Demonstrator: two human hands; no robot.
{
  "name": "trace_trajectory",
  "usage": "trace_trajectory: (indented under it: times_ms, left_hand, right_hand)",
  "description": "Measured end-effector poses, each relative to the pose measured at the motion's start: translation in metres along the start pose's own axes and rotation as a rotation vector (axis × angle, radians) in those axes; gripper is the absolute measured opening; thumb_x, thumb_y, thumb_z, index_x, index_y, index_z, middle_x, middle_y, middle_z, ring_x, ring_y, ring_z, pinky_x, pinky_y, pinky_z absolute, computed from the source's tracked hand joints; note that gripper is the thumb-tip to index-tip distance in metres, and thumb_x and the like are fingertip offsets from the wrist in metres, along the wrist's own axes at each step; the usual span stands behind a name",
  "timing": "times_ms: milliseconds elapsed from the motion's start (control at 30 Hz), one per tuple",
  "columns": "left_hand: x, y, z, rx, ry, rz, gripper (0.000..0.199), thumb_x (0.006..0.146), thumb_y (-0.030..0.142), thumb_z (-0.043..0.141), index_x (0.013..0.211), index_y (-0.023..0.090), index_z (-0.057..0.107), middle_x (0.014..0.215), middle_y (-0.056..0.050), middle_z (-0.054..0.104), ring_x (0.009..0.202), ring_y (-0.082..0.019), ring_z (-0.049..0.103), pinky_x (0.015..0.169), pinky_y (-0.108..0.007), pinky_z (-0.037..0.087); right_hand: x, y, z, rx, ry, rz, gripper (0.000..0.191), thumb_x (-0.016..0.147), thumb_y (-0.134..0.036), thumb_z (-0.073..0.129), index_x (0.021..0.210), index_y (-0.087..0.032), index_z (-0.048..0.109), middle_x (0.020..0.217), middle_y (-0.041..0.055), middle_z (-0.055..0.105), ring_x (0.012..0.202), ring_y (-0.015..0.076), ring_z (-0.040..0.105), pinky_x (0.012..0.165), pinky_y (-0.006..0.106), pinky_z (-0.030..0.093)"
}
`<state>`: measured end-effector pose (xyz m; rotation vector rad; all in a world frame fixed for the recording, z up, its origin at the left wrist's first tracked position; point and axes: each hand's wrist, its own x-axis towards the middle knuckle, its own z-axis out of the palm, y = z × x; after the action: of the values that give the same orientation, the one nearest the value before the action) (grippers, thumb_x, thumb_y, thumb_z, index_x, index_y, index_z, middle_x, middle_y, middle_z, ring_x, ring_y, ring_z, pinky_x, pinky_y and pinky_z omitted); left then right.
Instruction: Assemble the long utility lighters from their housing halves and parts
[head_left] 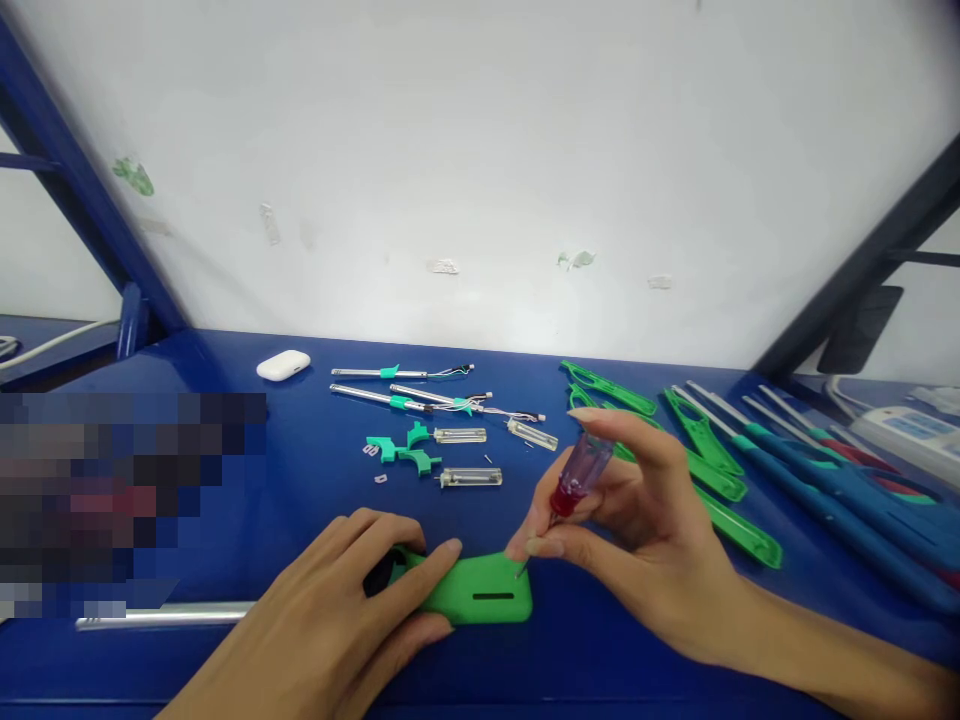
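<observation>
A green plastic housing with a dark slot lies on the blue table, a metal tube reaching out to its left. My left hand grips the housing's left part, fingers over the top and thumb along the near side. My right hand holds a small screwdriver with a clear purple and red handle, slightly tilted. The driver's tip touches the housing near its right end, beside the slot, and the right fingertips are close to the housing's far edge. Whatever is under the tip is too small to tell.
Behind my hands lie metal rods with wires, teal plastic pieces and clear parts. Green shells and blue-handled tools are at the right. A white case sits at the back left of the table.
</observation>
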<state>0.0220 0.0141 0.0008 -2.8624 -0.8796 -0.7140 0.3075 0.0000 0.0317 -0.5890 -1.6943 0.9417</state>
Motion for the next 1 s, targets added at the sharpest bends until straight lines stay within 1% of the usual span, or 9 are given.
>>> trace_trajectory:
  times_ms: [233,333,400,500,600,700,833,933,1000]
  left_hand:
    - [0.001,0.0,0.0,0.007,0.02,0.005,0.037,0.119,0.04,0.043,0.15,0.032,0.063,0.119,-0.004,0.069,0.1,-0.019,0.068,0.087,-0.03,0.062]
    - [0.003,0.001,-0.001,-0.006,0.014,0.006,0.035,0.12,0.041,0.044,0.145,0.031,0.066,0.117,-0.003,0.069,0.098,-0.018,0.069,0.086,-0.028,0.061]
    - [0.003,0.001,-0.002,0.0,0.014,0.014,0.035,0.12,0.041,0.043,0.143,0.031,0.067,0.118,-0.003,0.07,0.098,-0.018,0.069,0.086,-0.027,0.061]
    - [0.003,0.001,-0.002,0.015,0.031,0.029,0.037,0.12,0.04,0.043,0.149,0.03,0.064,0.12,-0.004,0.07,0.099,-0.018,0.069,0.088,-0.027,0.06]
    - [0.002,0.0,-0.002,0.013,0.042,0.039,0.039,0.12,0.04,0.044,0.154,0.029,0.061,0.119,-0.003,0.07,0.099,-0.017,0.069,0.087,-0.026,0.06]
    - [0.003,-0.001,-0.002,0.021,0.034,0.037,0.039,0.119,0.039,0.046,0.155,0.03,0.06,0.12,-0.003,0.07,0.1,-0.017,0.069,0.088,-0.026,0.06]
    - [0.004,0.0,-0.001,0.018,0.05,0.042,0.039,0.12,0.04,0.045,0.153,0.03,0.062,0.119,-0.003,0.07,0.098,-0.017,0.069,0.085,-0.027,0.06]
    - [0.005,0.001,-0.002,0.009,0.073,0.051,0.038,0.12,0.039,0.044,0.151,0.029,0.064,0.117,-0.004,0.07,0.097,-0.017,0.069,0.085,-0.027,0.06]
    - [0.005,0.002,-0.002,0.004,0.077,0.052,0.038,0.12,0.039,0.043,0.15,0.028,0.064,0.116,-0.003,0.07,0.095,-0.017,0.069,0.085,-0.026,0.06]
  right_hand:
    - [0.001,0.002,-0.003,-0.016,-0.053,0.007,0.076,0.104,-0.006,0.072,0.154,-0.058,0.05,0.101,-0.0063,0.072,0.091,0.0138,0.081,0.085,0.033,0.071]
    - [0.001,-0.006,-0.006,-0.087,-0.095,0.005,0.071,0.106,-0.012,0.072,0.158,-0.055,0.05,0.119,-0.0028,0.078,0.108,0.0158,0.08,0.097,0.035,0.068]
    - [0.002,-0.012,-0.008,-0.127,-0.081,-0.037,0.056,0.111,-0.017,0.066,0.156,-0.049,0.057,0.13,-0.0003,0.079,0.118,0.0171,0.078,0.101,0.033,0.066]
    - [0.005,-0.016,-0.01,-0.101,0.024,-0.11,0.04,0.113,-0.017,0.061,0.14,-0.044,0.073,0.118,-0.0008,0.084,0.104,0.0156,0.081,0.088,0.028,0.068]
    - [0.008,-0.015,-0.011,-0.114,0.077,-0.147,0.038,0.103,-0.015,0.077,0.13,-0.041,0.078,0.103,-0.0021,0.081,0.091,0.0149,0.078,0.081,0.027,0.068]
    - [0.01,-0.015,-0.012,-0.224,0.037,-0.185,0.039,0.101,-0.019,0.081,0.134,-0.04,0.077,0.105,-0.0012,0.075,0.093,0.0137,0.074,0.083,0.026,0.066]
    - [0.01,-0.016,-0.011,-0.245,-0.023,-0.154,0.04,0.11,-0.018,0.065,0.143,-0.039,0.072,0.124,0.0018,0.079,0.111,0.0176,0.077,0.092,0.03,0.067]
    - [0.009,-0.015,-0.01,-0.119,0.037,-0.159,0.044,0.109,-0.014,0.068,0.141,-0.044,0.07,0.111,-0.0017,0.081,0.097,0.0159,0.079,0.08,0.028,0.067]
    - [0.009,-0.014,-0.011,-0.169,0.033,-0.207,0.039,0.105,-0.018,0.074,0.136,-0.042,0.074,0.106,-0.0009,0.079,0.091,0.0162,0.075,0.077,0.029,0.066]
